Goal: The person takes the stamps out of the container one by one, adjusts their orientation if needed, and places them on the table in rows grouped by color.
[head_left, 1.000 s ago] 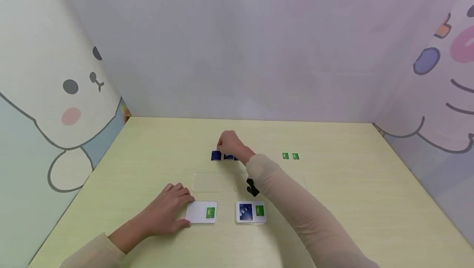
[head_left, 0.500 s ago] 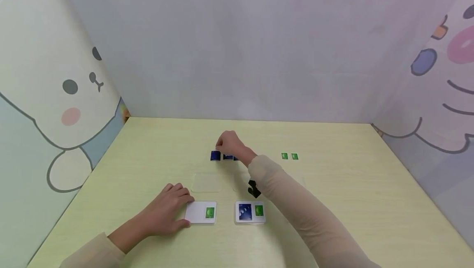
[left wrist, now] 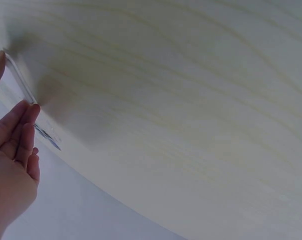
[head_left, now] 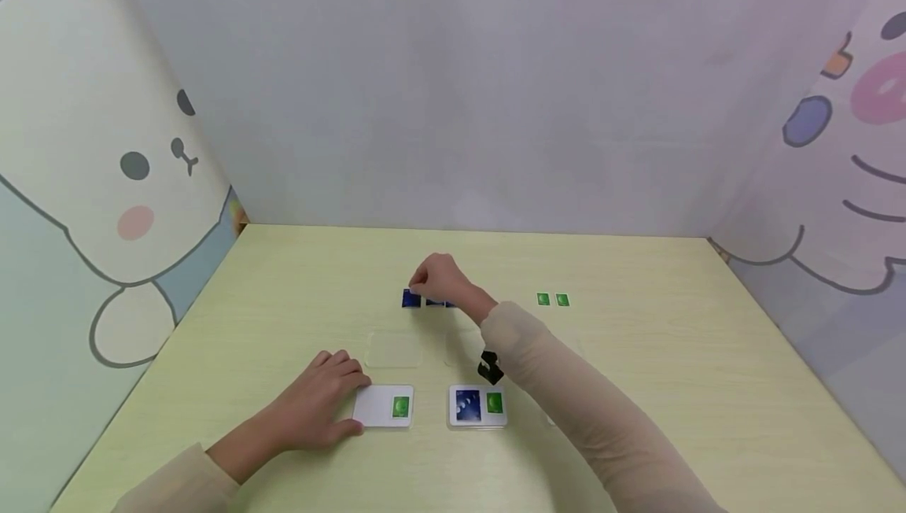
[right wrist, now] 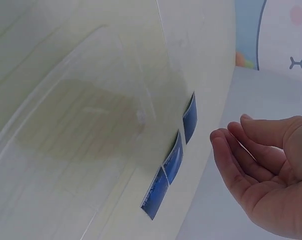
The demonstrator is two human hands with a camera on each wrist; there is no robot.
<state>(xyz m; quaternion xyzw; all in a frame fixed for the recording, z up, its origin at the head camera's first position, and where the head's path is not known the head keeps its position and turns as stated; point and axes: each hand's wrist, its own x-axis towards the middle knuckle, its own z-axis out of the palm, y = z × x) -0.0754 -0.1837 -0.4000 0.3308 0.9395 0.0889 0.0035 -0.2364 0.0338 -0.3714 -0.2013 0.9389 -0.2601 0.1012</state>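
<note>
My left hand (head_left: 318, 407) rests at the left end of a white card (head_left: 371, 405), thumb at its near corner and index finger at its far corner. A green stamp (head_left: 401, 407) lies on the card's right part. In the left wrist view, the thumb and fingers hold the card (left wrist: 20, 82) by its ends. My right hand (head_left: 440, 277) hovers at the row of dark blue stamps (head_left: 410, 300), partly covering them from the head. In the right wrist view its curved fingers stand apart from the stamps (right wrist: 190, 119), with nothing visible between thumb and fingers.
A second white card (head_left: 499, 422) bears a blue stamp (head_left: 468, 406) and a green stamp (head_left: 495, 403). Clear plastic pieces (head_left: 393, 349) lie behind the cards. Two green stamps (head_left: 553, 300) sit at the back right. A black device (head_left: 490, 369) hangs by the right sleeve.
The right hand has shifted slightly left and nearer, its fingertips now overlapping the leftmost blue stamp. The left hand and both cards have kept their places.
</note>
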